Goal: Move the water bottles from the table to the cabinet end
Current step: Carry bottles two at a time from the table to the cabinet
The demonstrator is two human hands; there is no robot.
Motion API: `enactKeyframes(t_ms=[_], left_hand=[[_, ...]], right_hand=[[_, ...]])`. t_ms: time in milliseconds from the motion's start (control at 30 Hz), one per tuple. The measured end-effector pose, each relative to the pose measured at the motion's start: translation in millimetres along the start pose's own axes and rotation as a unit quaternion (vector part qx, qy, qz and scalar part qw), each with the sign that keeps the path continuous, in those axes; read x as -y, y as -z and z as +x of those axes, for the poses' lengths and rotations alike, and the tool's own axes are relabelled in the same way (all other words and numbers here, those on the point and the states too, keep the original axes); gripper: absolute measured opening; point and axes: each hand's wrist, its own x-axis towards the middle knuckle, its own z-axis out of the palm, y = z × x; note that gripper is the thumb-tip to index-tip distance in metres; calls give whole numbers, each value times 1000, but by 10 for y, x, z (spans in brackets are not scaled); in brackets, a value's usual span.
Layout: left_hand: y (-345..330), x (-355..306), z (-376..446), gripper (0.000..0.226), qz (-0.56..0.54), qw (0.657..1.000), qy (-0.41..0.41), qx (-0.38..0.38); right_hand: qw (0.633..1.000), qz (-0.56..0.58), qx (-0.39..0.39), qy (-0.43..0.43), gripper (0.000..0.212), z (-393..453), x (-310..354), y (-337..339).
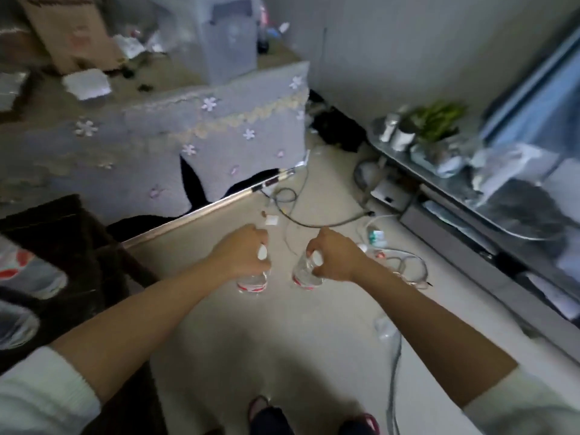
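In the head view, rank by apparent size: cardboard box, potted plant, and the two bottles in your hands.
1. Cardboard box, largest.
2. Potted plant.
3. Left-hand bottle and right-hand bottle: alike, unranked.
The bottles sit nearer the camera, so true sizes are unsure.

- Pale floor fills the frame's centre, strewn with cables.
- Grey flower-patterned cloth covers the table, upper left.
- Low cabinet runs along the right.
- White wall at top.

Clear bottles with red-white labels; grey tablecloth with pale flowers; white sleeves
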Motion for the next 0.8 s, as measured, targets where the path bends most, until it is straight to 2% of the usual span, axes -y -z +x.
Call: enactKeyframes(t_ms=[100,233,333,433,500,600,733,800], left_hand=[[-336,-753,336,31,9,996,-77,44],[-771,-1888,550,31,9,987,-141,75],[-1153,-2756,569,28,8,978,-188,93],[-1536,-3563,564,14,-16,965,-234,113],[-1737,-4056,546,25,-16,957,-262,124],[-2024,-4863,448,23,-25,941,-307,141],[-2332,-5712,424,39,-28,923,-342,172],[-2483,-6116,429,37,-23,913,-364,181]], right_hand=[[993,44,-29,-107,38,-551,-668,17],[971,87,-68,-212,37,-1355,-1516,41],[948,118,-99,-278,39,-2025,-2133,44],[915,145,-141,-348,41,-2693,-2672,15],[891,166,-165,-390,39,-3068,-2967,1],[854,180,-190,-449,37,-3673,-3387,-9],[824,170,-189,-506,33,-4278,-3845,-1],[811,172,-184,-528,33,-4537,-4084,9]])
